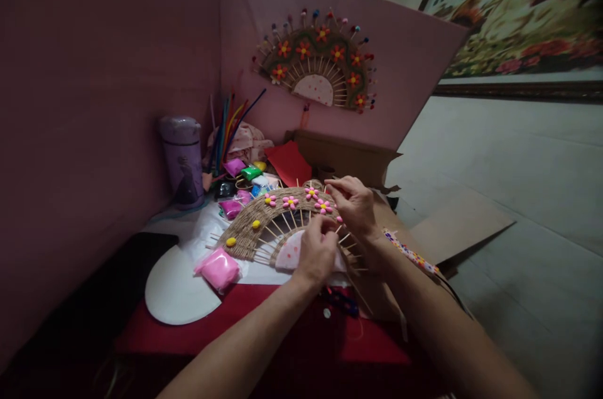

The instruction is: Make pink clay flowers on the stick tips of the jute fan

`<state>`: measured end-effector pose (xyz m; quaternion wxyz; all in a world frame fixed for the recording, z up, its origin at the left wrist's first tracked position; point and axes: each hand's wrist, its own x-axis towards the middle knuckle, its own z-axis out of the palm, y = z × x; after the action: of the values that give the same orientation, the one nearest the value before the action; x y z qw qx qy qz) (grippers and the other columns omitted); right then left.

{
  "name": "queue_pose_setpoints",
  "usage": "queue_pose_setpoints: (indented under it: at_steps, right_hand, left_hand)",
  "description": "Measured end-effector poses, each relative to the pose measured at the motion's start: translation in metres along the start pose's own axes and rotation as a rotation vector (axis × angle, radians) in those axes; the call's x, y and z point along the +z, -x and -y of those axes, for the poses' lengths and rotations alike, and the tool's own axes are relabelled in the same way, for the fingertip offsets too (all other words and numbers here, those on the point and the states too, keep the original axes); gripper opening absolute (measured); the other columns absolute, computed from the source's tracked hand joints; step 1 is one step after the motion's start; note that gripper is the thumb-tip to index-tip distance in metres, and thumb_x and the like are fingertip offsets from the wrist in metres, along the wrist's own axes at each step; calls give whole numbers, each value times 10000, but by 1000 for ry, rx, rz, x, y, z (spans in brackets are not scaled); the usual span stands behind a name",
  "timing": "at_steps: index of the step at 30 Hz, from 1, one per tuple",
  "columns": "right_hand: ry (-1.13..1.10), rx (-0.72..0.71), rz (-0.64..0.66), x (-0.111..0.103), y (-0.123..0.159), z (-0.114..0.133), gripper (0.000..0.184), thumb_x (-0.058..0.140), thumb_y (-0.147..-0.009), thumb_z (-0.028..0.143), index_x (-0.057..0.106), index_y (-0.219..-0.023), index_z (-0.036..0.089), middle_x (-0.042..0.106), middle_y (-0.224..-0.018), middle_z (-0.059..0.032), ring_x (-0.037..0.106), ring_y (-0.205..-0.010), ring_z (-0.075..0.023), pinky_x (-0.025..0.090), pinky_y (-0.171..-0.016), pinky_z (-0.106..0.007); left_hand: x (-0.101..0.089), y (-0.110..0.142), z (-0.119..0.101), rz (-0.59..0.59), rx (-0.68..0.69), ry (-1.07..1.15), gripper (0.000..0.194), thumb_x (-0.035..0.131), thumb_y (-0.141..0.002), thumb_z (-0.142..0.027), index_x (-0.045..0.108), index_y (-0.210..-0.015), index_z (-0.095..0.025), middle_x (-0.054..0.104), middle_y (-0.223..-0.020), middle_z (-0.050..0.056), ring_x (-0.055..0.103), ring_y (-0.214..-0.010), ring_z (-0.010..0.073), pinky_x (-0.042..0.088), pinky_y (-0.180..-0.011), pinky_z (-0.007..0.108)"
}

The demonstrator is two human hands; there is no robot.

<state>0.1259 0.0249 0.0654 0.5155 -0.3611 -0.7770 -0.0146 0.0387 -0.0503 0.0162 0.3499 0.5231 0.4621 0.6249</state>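
Note:
A half-round fan of woven twine on thin sticks (245, 239) lies on the work surface, its small inner half-disc (288, 254) covered in pale cloth with spots. Several pink clay flowers with yellow centres (291, 202) sit along the woven band. Two yellow clay dots (255, 224) lie on its left part without petals. My left hand (319, 249) is closed over the inner sticks and half-disc, fingertips pinched; what they hold is hidden. Just above the band's right part, my right hand (354, 205) pinches something too small to name. It covers part of the band.
A pink clay packet (219, 269) and a white board with a cut-out wedge (176, 289) lie at the front left. Behind stand a purple tumbler (183, 160), pipe cleaners (230, 125) and clay packets (252, 172). A finished flowered fan (304, 50) hangs on the pink panel; cardboard (459, 223) leans right.

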Motion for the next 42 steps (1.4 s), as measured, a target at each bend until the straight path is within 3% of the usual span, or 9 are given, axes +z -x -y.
queue_pose_setpoints:
  at_steps: [3,5,7,11,16,22,28,35,42]
  right_hand:
    - [-123,30,26,-10,16,-6,121,582,-827,249,698,-830,213,631,-778,-33,556,-758,-173,439,-693,-320]
    - [-178,-37,130,-11,28,-5,98,601,-814,240,698,-825,224,617,-793,-31,558,-808,-180,452,-728,-329]
    - [-175,-109,226,-10,38,-3,107,641,-778,214,695,-867,241,604,-857,-36,553,-865,-191,458,-780,-350]
    - [-95,-176,233,-6,51,-1,242,629,-765,165,647,-997,230,613,-959,-54,529,-969,-220,438,-865,-395]
    - [-25,-170,236,-7,58,-1,242,647,-756,204,619,-996,207,634,-976,-64,526,-969,-241,428,-867,-397]
    - [-108,-129,207,-10,58,-6,84,573,-827,204,626,-893,209,658,-901,-42,554,-911,-202,423,-845,-354]
    - [-153,-91,138,-14,58,-18,46,611,-815,251,644,-820,219,641,-767,-20,550,-796,-184,426,-752,-329]
    - [-180,-103,162,-17,60,-21,46,594,-810,211,639,-814,220,639,-797,-28,555,-806,-183,432,-741,-321]
    - [-257,-12,167,-16,61,-18,99,608,-802,263,622,-729,199,617,-702,-15,539,-680,-150,434,-649,-287]
  left_hand:
    - [-4,-15,0,-133,-228,346,203,464,-584,-48,529,-727,-177,539,-700,-6,501,-658,122,384,-614,239]
    - [-6,-20,-1,-160,-312,506,262,500,-562,-41,523,-787,-172,541,-722,-10,496,-636,108,376,-584,225]
    - [-8,-22,-1,-144,-352,646,317,540,-573,-57,512,-867,-173,558,-764,-1,517,-646,109,386,-584,225]
    - [-10,-21,-3,-70,-364,813,379,548,-549,-22,513,-903,-156,583,-842,34,568,-714,118,416,-626,226]
    - [-9,-20,-5,-45,-349,788,352,592,-583,-41,540,-911,-157,602,-895,42,579,-724,114,422,-601,210]
    - [-9,-21,-4,48,-301,754,271,663,-655,-161,578,-912,-159,623,-910,41,596,-774,115,454,-634,203]
    - [-13,-22,4,106,-296,481,283,694,-678,-383,590,-777,-139,593,-626,-5,516,-461,78,392,-441,196]
    - [-15,-21,3,191,-308,479,267,738,-631,-320,588,-756,-137,635,-639,16,560,-479,106,399,-448,211]
    - [-12,-24,0,31,-298,454,186,738,-534,-157,569,-607,-130,562,-500,-28,491,-444,73,371,-452,193]
